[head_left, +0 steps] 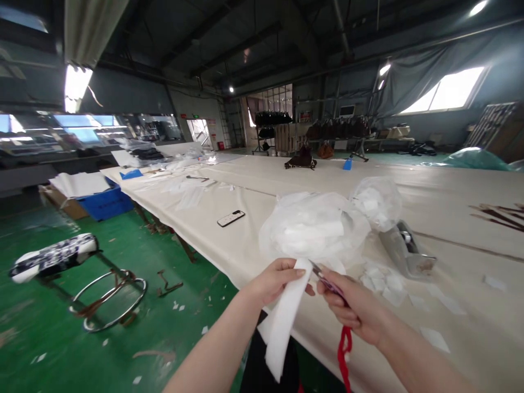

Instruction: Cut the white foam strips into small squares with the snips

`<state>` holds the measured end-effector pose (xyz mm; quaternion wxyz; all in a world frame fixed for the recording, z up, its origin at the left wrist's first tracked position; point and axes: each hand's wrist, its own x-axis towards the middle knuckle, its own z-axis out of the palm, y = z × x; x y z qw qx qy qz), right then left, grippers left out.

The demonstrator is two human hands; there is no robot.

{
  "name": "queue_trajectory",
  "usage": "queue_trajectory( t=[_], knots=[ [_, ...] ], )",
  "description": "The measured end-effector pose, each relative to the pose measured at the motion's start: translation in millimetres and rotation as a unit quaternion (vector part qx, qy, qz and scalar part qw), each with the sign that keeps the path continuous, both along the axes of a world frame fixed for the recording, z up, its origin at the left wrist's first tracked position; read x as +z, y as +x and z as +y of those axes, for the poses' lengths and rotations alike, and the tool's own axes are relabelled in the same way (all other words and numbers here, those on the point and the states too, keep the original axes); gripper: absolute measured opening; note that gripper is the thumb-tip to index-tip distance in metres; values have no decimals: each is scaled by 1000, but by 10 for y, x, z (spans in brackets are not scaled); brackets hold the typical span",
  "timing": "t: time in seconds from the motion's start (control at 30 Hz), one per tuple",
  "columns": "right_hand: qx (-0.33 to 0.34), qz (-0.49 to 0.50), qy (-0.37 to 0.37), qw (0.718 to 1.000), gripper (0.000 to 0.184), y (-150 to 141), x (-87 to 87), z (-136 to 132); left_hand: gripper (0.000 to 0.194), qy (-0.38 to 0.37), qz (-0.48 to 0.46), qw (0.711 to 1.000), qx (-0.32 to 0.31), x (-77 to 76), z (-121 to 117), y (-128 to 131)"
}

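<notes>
My left hand (273, 281) is closed in a pinch on the top of a long white fabric strip (284, 322), which hangs down past the table edge. My right hand (347, 305) is closed around small scissors (323, 278) whose blade tip meets the strip's upper edge. A red cord (344, 355) dangles from the scissors below my right wrist. Just beyond my hands lies a clear plastic bag of white pieces (313, 226) on the cream table (450, 180).
A smaller bag (376, 202) and a metal tool (405, 254) lie right of the big bag, with white scraps (387, 281) around. A phone (231, 218) lies further left. A stool (57, 256) stands on the green floor, a blue bin (108, 202) behind it.
</notes>
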<state>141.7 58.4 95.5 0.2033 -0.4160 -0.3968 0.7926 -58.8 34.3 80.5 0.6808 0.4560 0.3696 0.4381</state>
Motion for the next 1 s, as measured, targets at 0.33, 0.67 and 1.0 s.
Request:
queue_trajectory(
  t=[0.33, 0.67, 1.0],
  knots=[
    [-96, 25, -95, 991, 40, 427, -313, 47, 56, -107, 3, 993, -46, -294, 228, 439],
    [-134, 71, -178, 972, 39, 667, -519, 11, 52, -90, 0, 990, -105, -359, 195, 656],
    [-134, 50, -171, 975, 38, 693, -515, -29, 60, -116, 32, 990, -71, -535, 173, 628]
  ],
)
